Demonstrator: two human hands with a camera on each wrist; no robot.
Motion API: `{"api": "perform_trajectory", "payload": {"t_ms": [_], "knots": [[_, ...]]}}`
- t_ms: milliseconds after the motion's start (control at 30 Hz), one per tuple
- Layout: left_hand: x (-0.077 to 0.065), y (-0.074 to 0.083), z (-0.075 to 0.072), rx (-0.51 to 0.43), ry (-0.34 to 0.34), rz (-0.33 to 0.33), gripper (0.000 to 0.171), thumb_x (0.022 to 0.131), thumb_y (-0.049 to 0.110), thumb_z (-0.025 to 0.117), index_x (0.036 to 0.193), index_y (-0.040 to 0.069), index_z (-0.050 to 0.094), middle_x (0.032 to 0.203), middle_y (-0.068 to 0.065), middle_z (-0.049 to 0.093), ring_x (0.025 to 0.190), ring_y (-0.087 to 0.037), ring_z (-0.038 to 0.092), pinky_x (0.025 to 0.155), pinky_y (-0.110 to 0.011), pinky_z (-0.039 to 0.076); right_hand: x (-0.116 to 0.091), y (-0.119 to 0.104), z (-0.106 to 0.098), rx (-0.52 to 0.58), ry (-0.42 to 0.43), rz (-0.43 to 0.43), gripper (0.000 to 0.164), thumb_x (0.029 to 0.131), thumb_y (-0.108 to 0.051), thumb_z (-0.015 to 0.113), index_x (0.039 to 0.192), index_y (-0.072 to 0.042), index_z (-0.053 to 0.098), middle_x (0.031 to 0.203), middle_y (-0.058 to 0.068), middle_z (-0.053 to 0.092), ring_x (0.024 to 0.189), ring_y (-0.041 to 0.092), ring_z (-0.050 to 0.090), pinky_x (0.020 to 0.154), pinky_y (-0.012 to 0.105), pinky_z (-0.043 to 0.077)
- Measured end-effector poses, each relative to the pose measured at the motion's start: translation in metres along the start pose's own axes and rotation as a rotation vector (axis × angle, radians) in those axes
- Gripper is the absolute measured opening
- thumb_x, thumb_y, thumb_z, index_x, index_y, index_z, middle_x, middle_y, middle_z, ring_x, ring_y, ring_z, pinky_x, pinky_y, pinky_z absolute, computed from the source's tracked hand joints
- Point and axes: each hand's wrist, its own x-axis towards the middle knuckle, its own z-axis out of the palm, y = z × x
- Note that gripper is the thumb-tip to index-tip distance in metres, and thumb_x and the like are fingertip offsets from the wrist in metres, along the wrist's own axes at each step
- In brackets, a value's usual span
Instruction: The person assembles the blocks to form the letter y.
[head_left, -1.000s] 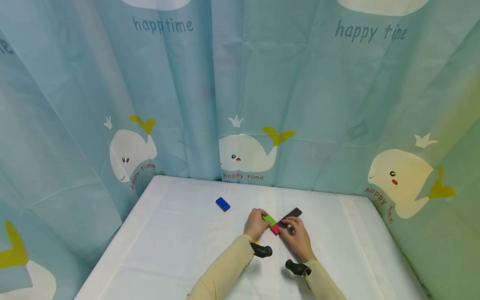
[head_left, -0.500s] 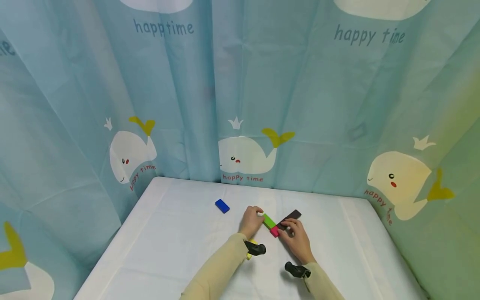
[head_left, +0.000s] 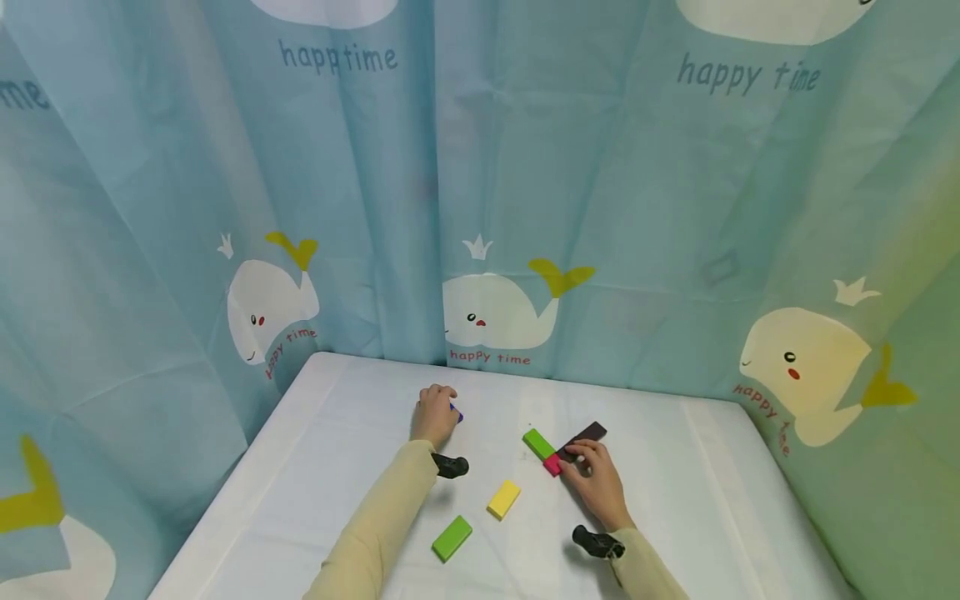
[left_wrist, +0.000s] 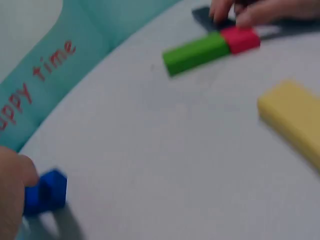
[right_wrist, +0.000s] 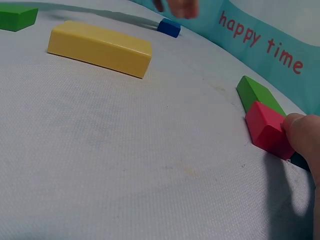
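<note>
My left hand is over the blue block at the back left and partly hides it. The right wrist view shows the blue block on the table, below spread, blurred fingers. My right hand is at a joined group of blocks, thumb against the red block and fingertips at the dark block; it holds them between thumb and fingers. A green block lies end to end with the red one, and the dark block slants away from them to the back right.
A yellow block and another green block lie loose on the white table, nearer the front. A blue whale-print curtain stands behind the table's far edge.
My left hand has left the joined green block and moved left to the blue block, uncovering the loose yellow and green blocks. My right hand stays at the red and dark blocks.
</note>
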Motion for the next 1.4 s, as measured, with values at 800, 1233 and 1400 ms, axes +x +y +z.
{"api": "perform_trajectory", "payload": {"t_ms": [800, 1233, 1400], "knots": [[0.001, -0.002, 0.019, 0.069, -0.247, 0.157, 0.045, 0.084, 0.021, 0.077, 0.125, 0.007, 0.067, 0.129, -0.018, 0.058, 0.115, -0.038, 0.052, 0.096, -0.050, 0.044, -0.001, -0.003, -0.004, 0.003, -0.042, 0.057, 0.028, 0.083, -0.018, 0.080, 0.107, -0.006, 0.071, 0.118, 0.008, 0.057, 0.083, 0.014, 0.052, 0.071, 0.028, 0.045], [-0.002, 0.023, 0.040, -0.269, -0.053, -0.049, 0.040, 0.082, 0.013, 0.079, 0.117, -0.002, 0.065, 0.118, -0.020, 0.057, 0.112, -0.036, 0.056, 0.096, -0.049, 0.046, -0.001, 0.001, -0.001, -0.004, -0.008, 0.026, 0.028, 0.081, -0.016, 0.081, 0.105, -0.006, 0.072, 0.117, 0.009, 0.058, 0.081, 0.015, 0.053, 0.070, 0.028, 0.044], [0.002, 0.042, 0.045, -0.401, -0.048, -0.064, 0.040, 0.082, 0.009, 0.078, 0.117, -0.005, 0.065, 0.118, -0.023, 0.056, 0.113, -0.038, 0.056, 0.097, -0.048, 0.045, -0.001, -0.001, 0.000, 0.006, -0.010, 0.043, 0.028, 0.080, -0.016, 0.082, 0.105, -0.006, 0.072, 0.116, 0.008, 0.058, 0.082, 0.014, 0.053, 0.071, 0.027, 0.044]]}}
